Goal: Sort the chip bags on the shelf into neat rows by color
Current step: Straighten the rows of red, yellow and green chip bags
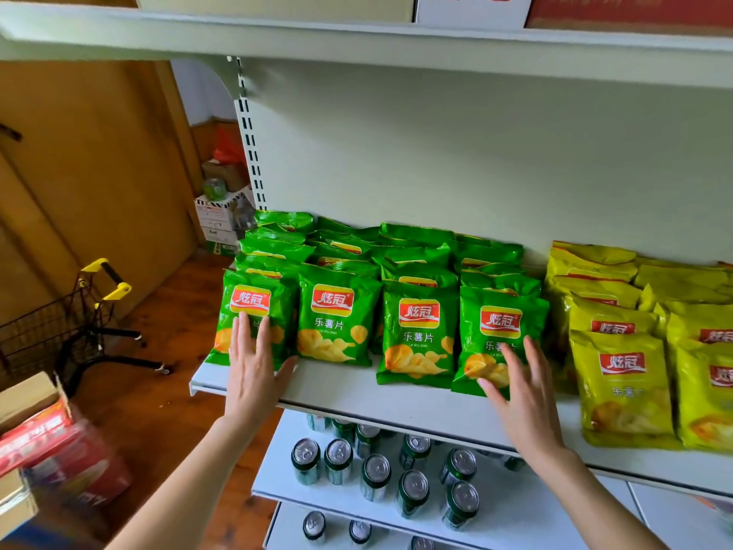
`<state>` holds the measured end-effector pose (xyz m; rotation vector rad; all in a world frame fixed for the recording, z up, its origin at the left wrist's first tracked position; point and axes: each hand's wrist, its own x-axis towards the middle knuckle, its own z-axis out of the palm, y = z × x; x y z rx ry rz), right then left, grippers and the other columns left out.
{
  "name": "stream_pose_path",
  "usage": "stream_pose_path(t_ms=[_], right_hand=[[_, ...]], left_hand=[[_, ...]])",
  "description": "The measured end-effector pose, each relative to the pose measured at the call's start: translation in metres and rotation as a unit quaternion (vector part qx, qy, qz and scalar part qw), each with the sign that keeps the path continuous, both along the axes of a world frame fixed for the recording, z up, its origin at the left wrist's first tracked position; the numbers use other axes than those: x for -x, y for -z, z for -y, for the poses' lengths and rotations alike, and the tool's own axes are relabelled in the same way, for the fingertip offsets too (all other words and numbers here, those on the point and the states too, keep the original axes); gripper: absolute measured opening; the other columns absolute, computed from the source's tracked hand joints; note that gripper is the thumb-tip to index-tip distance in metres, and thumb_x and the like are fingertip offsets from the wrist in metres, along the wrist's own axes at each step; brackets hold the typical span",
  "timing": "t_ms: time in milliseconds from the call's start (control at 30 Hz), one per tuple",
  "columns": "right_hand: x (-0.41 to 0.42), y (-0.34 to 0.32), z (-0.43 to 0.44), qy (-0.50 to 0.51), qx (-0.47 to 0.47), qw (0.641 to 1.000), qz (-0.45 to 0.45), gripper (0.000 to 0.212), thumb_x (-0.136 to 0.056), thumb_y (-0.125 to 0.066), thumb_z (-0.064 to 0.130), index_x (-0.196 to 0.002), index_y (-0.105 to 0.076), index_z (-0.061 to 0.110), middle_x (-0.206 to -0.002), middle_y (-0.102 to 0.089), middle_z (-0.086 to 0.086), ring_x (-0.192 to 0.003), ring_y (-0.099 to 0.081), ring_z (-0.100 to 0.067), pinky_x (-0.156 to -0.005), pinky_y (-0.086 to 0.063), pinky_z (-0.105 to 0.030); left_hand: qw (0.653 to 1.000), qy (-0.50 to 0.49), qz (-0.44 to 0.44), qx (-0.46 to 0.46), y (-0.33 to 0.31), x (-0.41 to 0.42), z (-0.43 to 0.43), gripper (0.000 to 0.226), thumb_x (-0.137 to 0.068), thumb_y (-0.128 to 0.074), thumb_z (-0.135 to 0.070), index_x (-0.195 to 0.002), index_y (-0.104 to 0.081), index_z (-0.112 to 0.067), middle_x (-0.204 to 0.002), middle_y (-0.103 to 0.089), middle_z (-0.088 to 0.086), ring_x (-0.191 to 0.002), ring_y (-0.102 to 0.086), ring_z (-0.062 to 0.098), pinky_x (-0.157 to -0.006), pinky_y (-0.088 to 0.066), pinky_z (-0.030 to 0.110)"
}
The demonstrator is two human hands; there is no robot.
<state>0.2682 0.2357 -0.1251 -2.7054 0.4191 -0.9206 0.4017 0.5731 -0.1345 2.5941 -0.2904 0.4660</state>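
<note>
Our left hand rests flat on the crinkly left green bag at nine o'clock, our right hand flat on the right green bag at four; glossy yellow bags at three

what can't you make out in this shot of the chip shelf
All in the head view:
- Rear green bags: hidden by the front row, count unclear.
- Yellow bags: cut off by the right edge.
- Red packs: blurred, print unreadable.
- Cans: back ones hidden under the shelf.
- Right hand: motion-blurred, fingertips indistinct.
</note>
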Motion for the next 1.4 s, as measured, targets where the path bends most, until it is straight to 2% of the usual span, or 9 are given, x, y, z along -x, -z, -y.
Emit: stream_pose_path(t_ms=[100,200,367,500,633,867,1033,1133,1400], right_hand=[[0.001,-0.001,-0.001,-0.008,-0.005,1.0,0.006,0.055,-0.071,-0.078,0.025,-0.116,-0.06,-0.002,-0.133,-0.043,-0.032,-0.122,-0.044,-0.047,-0.097,-0.032,-0.053],[0.0,-0.004,-0.003,-0.005,-0.033,0.999,0.029,0.049,-0.086,-0.052,0.043,-0.111,-0.064,0.003,-0.131,-0.047,-0.029,-0.122,-0.044,-0.041,-0.098,-0.038,-0.048],[-0.007,-0.01,-0.005,0.035,-0.068,0.997,0.023,0.028,-0.076,-0.075,0.017,-0.099,-0.069,0.002,-0.123,-0.054,-0.027,-0.112,-0.051,-0.045,-0.083,-0.048,-0.05],[-0.008,-0.011,-0.004,0.033,-0.07,0.997,0.021,0.029,-0.073,-0.077,0.018,-0.097,-0.068,0.004,-0.122,-0.054,-0.027,-0.11,-0.051,-0.045,-0.077,-0.051,-0.051],[-0.005,-0.006,0.001,0.022,-0.066,0.997,0.024,0.032,-0.075,-0.075,0.022,-0.102,-0.067,0.006,-0.127,-0.05,-0.026,-0.116,-0.047,-0.042,-0.086,-0.049,-0.052],[-0.003,-0.013,-0.002,-0.006,-0.032,0.999,0.007,0.037,-0.077,-0.073,0.017,-0.108,-0.062,-0.002,-0.131,-0.049,-0.026,-0.122,-0.046,-0.042,-0.097,-0.039,-0.051],[-0.005,-0.033,-0.001,-0.04,-0.006,0.999,-0.007,0.038,-0.084,-0.066,0.013,-0.118,-0.058,-0.002,-0.135,-0.048,-0.02,-0.129,-0.039,-0.037,-0.105,-0.022,-0.04],[0.0,-0.06,0.0,-0.045,-0.036,0.998,-0.005,0.036,-0.088,-0.061,0.012,-0.12,-0.056,-0.003,-0.131,-0.052,-0.02,-0.13,-0.039,-0.034,-0.106,-0.028,-0.039],[0.05,-0.101,0.03,0.045,-0.062,0.996,-0.048,0.031,-0.091,-0.055,0.025,-0.109,-0.063,0.0,-0.107,-0.064,-0.021,-0.103,-0.057,-0.036,-0.082,-0.042,-0.036]], left_hand=[[1.0,0.004,0.013,-0.015,-0.001,0.0,-0.003,0.082,-0.069,-0.083,-0.021,-0.135,-0.042,0.006,-0.142,-0.03,0.038,-0.132,-0.027,0.055,-0.101,-0.028,0.063],[1.0,0.0,0.016,-0.014,-0.001,0.001,-0.003,0.081,-0.071,-0.082,-0.02,-0.136,-0.042,0.006,-0.143,-0.029,0.038,-0.132,-0.027,0.055,-0.1,-0.029,0.065],[1.0,0.002,0.01,-0.014,-0.001,0.002,-0.002,0.076,-0.075,-0.078,-0.018,-0.136,-0.04,0.006,-0.143,-0.028,0.038,-0.133,-0.024,0.055,-0.102,-0.027,0.066],[1.0,-0.002,0.005,-0.018,-0.004,0.001,0.0,0.074,-0.075,-0.078,-0.014,-0.135,-0.041,0.006,-0.142,-0.029,0.039,-0.132,-0.026,0.056,-0.1,-0.029,0.068],[1.0,-0.024,-0.002,-0.016,-0.005,0.005,0.0,0.068,-0.079,-0.075,-0.015,-0.136,-0.042,0.004,-0.145,-0.026,0.037,-0.136,-0.02,0.052,-0.101,-0.022,0.072],[0.998,-0.025,-0.003,-0.057,-0.015,0.015,0.001,0.069,-0.088,-0.063,-0.029,-0.144,-0.033,-0.001,-0.153,-0.015,0.026,-0.144,-0.007,0.037,-0.11,-0.007,0.061],[0.993,0.036,0.015,-0.113,-0.027,0.034,0.014,0.064,-0.092,-0.046,-0.046,-0.141,-0.041,-0.005,-0.151,-0.025,0.021,-0.141,-0.014,0.033,-0.109,-0.007,0.057],[0.984,0.092,0.029,-0.152,-0.036,0.05,0.027,0.067,-0.088,-0.031,-0.052,-0.136,-0.049,-0.008,-0.146,-0.038,0.02,-0.139,-0.026,0.034,-0.107,-0.01,0.057],[0.954,0.253,0.022,-0.158,-0.061,0.098,0.103,0.052,-0.096,-0.042,-0.045,-0.133,-0.052,-0.01,-0.142,-0.046,0.016,-0.138,-0.032,0.035,-0.113,-0.011,0.056]])
